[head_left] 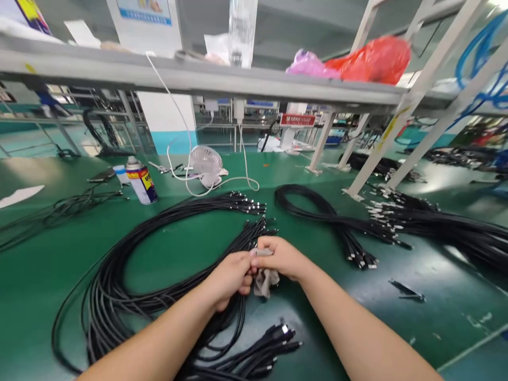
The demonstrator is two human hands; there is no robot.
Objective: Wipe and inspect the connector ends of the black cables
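My left hand (235,272) and my right hand (282,257) meet over the green table, fingertips touching. The right pinches a crumpled grey cloth (265,283), which hangs below its fingers and folds over the top by the left thumb. Closed fingers of the left hand grip what looks like a black cable; its end is hidden by the fingers and cloth. Around them lies a large looped bundle of black cables (133,241), with metal-tipped ends behind my hands. In front, more cable ends with black plugs (273,341) lie on the table.
A smaller looped cable bundle (317,211) and a thick cable pile (432,219) lie to the right, near black tweezers (407,290). At the back stand a spray can (142,181) and a small white fan (207,164). An overhead shelf (238,79) spans the table on slanted posts.
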